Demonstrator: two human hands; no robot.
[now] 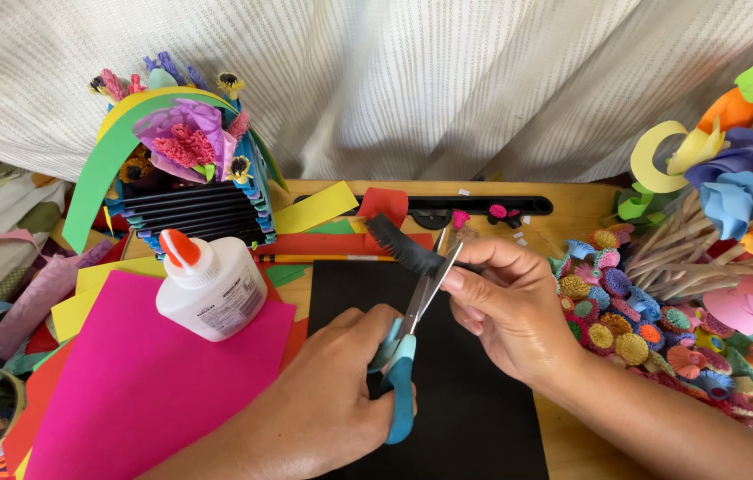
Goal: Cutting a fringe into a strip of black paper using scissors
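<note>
Nearest the lens, the left hand (327, 404) is clenched through the handles of one pair of blue-handled scissors (405, 356), blades angled up and right. Their tips meet one fringed black paper strip (403, 246), which the right hand (505, 311) pinches between thumb and fingers above the table's centre. Both hands work over one black paper sheet (447, 400) lying flat on the wooden table (572, 444).

Surroundings: one white glue bottle (210, 284) with an orange cap lies tilted on one pink sheet (145, 382), left of the black sheet and touching neither hand. Behind the glue stands one woven paper basket (190, 191) with a green-and-yellow arched handle and purple and red paper flowers. Red, yellow and green paper scraps (323, 227) lie between basket and strip. One black ruler-like bar (483, 205) lies along the far edge. Right of the right hand, a dense heap of small rolled paper flowers (634, 320) crowds the table; their count cannot be told. Larger paper flowers on wooden sticks (741, 191) rise beyond it.
</note>
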